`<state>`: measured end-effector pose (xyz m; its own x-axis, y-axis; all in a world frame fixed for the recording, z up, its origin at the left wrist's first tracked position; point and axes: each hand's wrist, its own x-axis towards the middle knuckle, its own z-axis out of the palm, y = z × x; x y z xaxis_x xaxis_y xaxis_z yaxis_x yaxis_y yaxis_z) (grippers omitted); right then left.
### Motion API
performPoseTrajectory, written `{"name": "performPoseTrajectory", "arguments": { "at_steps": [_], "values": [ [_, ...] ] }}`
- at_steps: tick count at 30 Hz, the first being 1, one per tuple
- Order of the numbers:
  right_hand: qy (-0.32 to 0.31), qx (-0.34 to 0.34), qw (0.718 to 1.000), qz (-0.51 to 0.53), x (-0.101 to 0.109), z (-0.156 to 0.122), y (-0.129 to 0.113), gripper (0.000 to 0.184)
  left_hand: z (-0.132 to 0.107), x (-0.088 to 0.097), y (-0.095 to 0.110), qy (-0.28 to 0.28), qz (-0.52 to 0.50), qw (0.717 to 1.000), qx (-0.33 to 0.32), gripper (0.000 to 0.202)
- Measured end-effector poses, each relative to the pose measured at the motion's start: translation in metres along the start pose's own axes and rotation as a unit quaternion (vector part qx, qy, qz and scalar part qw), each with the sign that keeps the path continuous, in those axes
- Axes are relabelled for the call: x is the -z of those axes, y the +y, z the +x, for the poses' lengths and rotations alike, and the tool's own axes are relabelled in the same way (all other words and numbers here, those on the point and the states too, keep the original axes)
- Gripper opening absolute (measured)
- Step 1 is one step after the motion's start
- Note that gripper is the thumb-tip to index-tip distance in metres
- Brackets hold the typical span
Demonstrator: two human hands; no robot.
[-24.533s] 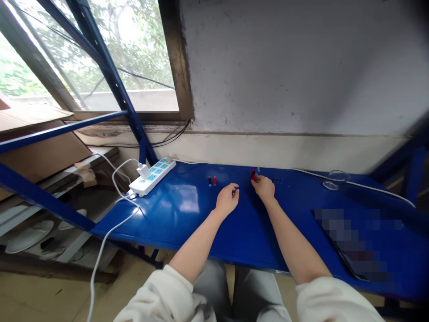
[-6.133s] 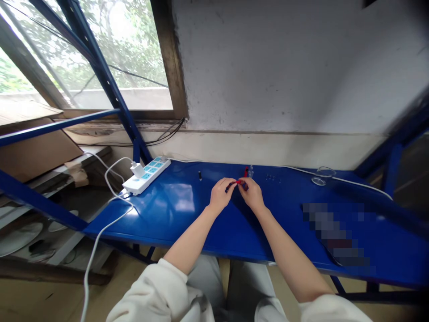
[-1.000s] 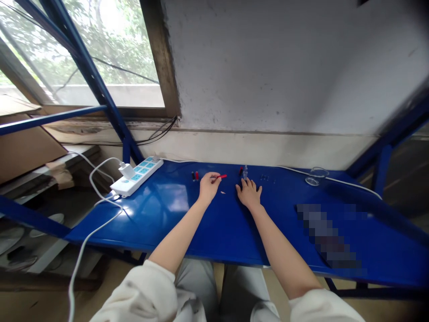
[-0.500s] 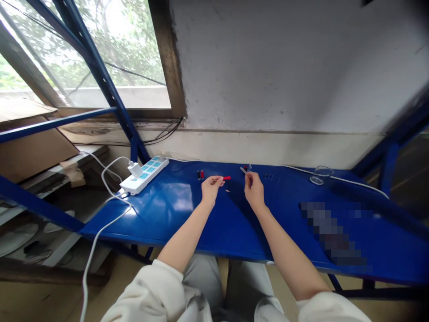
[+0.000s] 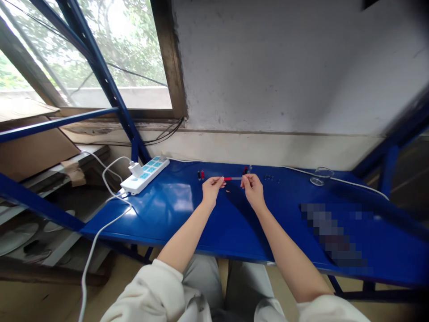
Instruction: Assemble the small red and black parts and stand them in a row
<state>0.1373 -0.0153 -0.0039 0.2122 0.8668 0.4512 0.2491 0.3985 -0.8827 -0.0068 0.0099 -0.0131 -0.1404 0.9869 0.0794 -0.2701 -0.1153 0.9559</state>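
My left hand (image 5: 211,188) is closed in a pinch on a red pen cap (image 5: 228,179), which points to the right over the table. Opposite it, my right hand (image 5: 253,190) pinches a thin clear pen barrel (image 5: 236,178). Barrel and cap lie in one line and meet end to end; how deep one sits in the other I cannot tell. A small pale tip-like piece (image 5: 228,191) lies on the blue table (image 5: 234,232) below the cap. Behind my left hand are a black cap (image 5: 199,175) and a red cap (image 5: 202,175).
Beyond my right hand lie small red and clear pieces (image 5: 247,170) and several tiny parts (image 5: 268,177). A white power strip (image 5: 145,176) with a plugged-in charger sits at the left. A clear round container (image 5: 317,181) and a white cable (image 5: 358,184) are at the right.
My right hand has turned the clear barrel level and brought it left to the end of the red cap. My left hand has stayed almost still.
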Motion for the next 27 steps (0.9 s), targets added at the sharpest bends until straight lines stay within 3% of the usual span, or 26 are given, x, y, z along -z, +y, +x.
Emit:
{"name": "performPoseTrajectory", "arguments": {
  "at_steps": [4,10,14,17,20,22,23,25,27],
  "values": [
    [-0.019,0.000,1.000,0.017,-0.001,0.001,0.003,0.023,-0.002,-0.001,0.002,-0.010,-0.001,1.000,0.002,0.026],
    [-0.060,-0.014,0.998,0.005,-0.005,0.001,0.012,0.028,-0.006,-0.005,0.006,-0.097,-0.016,0.995,0.001,0.029],
    [-0.074,-0.007,0.997,-0.035,-0.005,0.000,0.014,0.034,-0.006,-0.005,0.003,-0.119,-0.010,0.993,-0.016,0.031],
    [-0.083,0.004,0.992,-0.097,-0.003,-0.003,0.014,0.035,-0.006,-0.006,-0.001,-0.138,0.030,0.989,-0.035,0.031],
    [-0.093,0.005,0.986,-0.139,-0.002,-0.005,0.015,0.037,-0.005,-0.006,0.003,-0.154,0.139,0.974,-0.091,0.026],
    [-0.097,0.004,0.984,-0.146,-0.001,-0.005,0.016,0.039,-0.001,-0.007,0.015,-0.175,0.255,0.937,-0.164,0.021],
    [-0.097,0.005,0.984,-0.147,-0.001,-0.005,0.017,0.039,0.003,-0.008,0.024,-0.190,0.318,0.904,-0.211,0.017],
    [-0.096,0.014,0.985,-0.145,-0.001,-0.005,0.018,0.038,0.012,-0.010,0.046,-0.245,0.428,0.820,-0.292,0.011],
    [-0.099,0.028,0.984,-0.147,-0.002,-0.006,0.018,0.038,0.026,-0.012,0.073,-0.270,0.513,0.745,-0.329,0.009]
  ]
}}
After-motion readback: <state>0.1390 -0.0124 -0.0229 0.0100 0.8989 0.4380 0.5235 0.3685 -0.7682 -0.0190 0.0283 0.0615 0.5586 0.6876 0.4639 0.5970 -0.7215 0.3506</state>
